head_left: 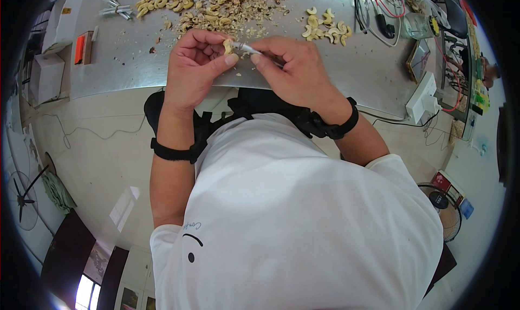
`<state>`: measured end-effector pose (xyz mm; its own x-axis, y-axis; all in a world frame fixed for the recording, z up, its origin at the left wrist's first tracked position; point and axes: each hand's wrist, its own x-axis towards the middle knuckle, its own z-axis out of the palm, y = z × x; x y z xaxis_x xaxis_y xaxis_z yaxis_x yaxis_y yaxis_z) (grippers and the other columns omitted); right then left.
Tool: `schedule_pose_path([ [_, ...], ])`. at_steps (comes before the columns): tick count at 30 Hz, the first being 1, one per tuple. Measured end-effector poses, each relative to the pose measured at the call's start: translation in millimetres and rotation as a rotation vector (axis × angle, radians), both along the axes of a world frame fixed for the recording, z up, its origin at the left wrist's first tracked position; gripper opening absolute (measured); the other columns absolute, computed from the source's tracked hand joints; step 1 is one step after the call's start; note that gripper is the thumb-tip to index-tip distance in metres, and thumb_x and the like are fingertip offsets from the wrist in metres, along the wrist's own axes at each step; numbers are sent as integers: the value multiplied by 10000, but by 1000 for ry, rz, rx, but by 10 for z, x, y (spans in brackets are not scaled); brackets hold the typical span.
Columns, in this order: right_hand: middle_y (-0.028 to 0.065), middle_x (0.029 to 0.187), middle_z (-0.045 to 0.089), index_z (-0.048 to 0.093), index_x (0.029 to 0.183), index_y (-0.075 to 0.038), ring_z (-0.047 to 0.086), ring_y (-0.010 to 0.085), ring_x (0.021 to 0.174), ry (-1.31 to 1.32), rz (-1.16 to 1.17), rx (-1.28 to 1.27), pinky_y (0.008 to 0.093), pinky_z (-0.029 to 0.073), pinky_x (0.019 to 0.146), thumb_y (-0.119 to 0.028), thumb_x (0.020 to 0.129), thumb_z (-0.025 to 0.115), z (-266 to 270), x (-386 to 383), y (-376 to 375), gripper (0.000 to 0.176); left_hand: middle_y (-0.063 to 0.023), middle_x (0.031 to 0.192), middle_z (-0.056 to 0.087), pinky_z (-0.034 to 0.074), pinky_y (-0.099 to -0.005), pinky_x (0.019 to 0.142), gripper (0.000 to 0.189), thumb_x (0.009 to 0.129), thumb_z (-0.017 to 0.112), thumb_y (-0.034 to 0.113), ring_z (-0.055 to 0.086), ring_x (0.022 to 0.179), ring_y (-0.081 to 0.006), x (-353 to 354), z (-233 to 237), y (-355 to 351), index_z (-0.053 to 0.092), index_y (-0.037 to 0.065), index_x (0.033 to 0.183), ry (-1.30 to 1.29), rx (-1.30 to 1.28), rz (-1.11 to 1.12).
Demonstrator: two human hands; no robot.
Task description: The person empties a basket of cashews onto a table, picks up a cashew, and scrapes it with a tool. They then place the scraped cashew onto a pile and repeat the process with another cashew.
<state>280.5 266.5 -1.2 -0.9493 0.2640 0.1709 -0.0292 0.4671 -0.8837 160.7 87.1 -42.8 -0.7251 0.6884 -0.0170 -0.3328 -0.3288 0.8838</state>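
Note:
Between the thumb and fingers of my left hand (197,66) is a cashew nut (228,46), held over the front part of the metal table (124,66). My right hand (292,66) grips a slim silvery tool (246,48), and its tip touches or nearly touches the nut. Beyond my hands lies a large pile of cashews (208,1), with many small broken bits (233,20) on its near side. A smaller group of whole cashews (326,28) rests to the right of the pile.
Several metal tools (115,9) lie at the back left, near an orange and dark box (84,48). Cables (379,17), a clear jar (416,25) and a white power strip (421,98) occupy the right side. The table's near edge runs below my hands.

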Motion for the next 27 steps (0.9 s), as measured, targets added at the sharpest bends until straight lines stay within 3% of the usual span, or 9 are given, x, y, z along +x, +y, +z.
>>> schedule_pose_path([
  [5,148,786,705,750,978,-28,668,259,634,4,-11,-10,348,523,593,-81,874,711,40,-10,52,123,-24,961,676,549,-224,802,347,808,819,-97,628,853,-74,-8,-3,-19,655,25,1089,5,-24,-13],
  [12,159,780,703,748,957,-15,682,304,649,-20,82,-3,357,531,598,-83,857,719,78,-18,36,124,-23,957,674,552,-226,808,341,810,818,-97,630,853,-76,-12,16,-8,659,20,1088,-12,-43,-2],
  [27,157,776,694,740,958,-20,674,345,659,66,-93,90,400,523,593,-86,862,709,-35,-31,-39,121,-27,988,682,562,-238,821,335,820,813,-87,636,869,-79,-35,9,-38,655,20,1095,-3,-46,-54],
])
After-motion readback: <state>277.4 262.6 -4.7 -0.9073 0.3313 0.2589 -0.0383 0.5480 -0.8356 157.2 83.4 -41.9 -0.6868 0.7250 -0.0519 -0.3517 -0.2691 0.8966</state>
